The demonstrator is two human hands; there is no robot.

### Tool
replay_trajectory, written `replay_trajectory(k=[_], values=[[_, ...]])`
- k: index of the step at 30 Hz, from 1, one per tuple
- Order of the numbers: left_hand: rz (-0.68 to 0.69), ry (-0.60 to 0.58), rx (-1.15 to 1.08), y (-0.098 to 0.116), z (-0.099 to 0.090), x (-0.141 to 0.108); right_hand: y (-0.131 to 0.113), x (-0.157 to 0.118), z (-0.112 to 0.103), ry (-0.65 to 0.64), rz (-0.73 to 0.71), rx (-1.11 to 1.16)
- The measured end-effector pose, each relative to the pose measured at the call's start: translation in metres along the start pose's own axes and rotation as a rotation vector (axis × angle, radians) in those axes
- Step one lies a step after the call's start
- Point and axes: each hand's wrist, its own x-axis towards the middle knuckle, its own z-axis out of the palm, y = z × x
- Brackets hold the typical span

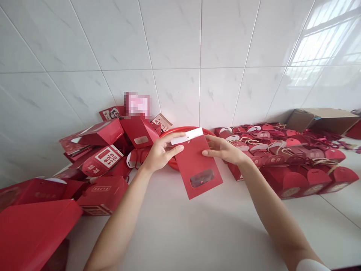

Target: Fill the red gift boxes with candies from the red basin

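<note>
Between my two hands is a red paper gift bag (194, 158), tilted, with a small clear window low on its front and a white folded strip along its top edge. My left hand (163, 150) grips the upper left corner, thumb on the front and fingers behind the white strip. At the upper right edge, my right hand (224, 149) pinches the bag with the thumb in front. Behind the bag shows the rim of a red round basin (176, 130), mostly covered by the bag and hands.
Red gift boxes (103, 192) lie piled on the left. Rows of red boxes with rope handles (293, 180) stand on the right, and a brown cardboard box (324, 116) sits behind them. A white tiled wall (177, 34) rises behind the pale surface (197, 233).
</note>
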Motion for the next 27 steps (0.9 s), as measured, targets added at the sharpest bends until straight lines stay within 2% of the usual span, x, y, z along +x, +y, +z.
replay_trajectory(k=[4,6,11,15,21,27], values=[[-0.021,0.085,-0.076,0.002,0.002,-0.001,0.006,0.006,0.004,0.084,-0.068,0.069],[-0.071,0.072,-0.090,0.004,0.002,-0.001,0.010,0.007,0.004,0.110,-0.081,0.101],[-0.134,-0.057,-0.161,0.008,-0.001,0.000,0.018,0.009,0.002,0.142,-0.102,0.121],[-0.142,-0.034,-0.179,0.009,0.000,0.000,0.017,0.009,0.005,0.125,-0.097,0.109],[-0.133,-0.044,-0.123,0.011,0.001,-0.003,0.010,0.009,0.015,0.240,-0.139,0.070],[-0.129,-0.022,-0.108,0.007,0.002,-0.003,0.013,0.012,0.018,0.208,-0.159,0.112]])
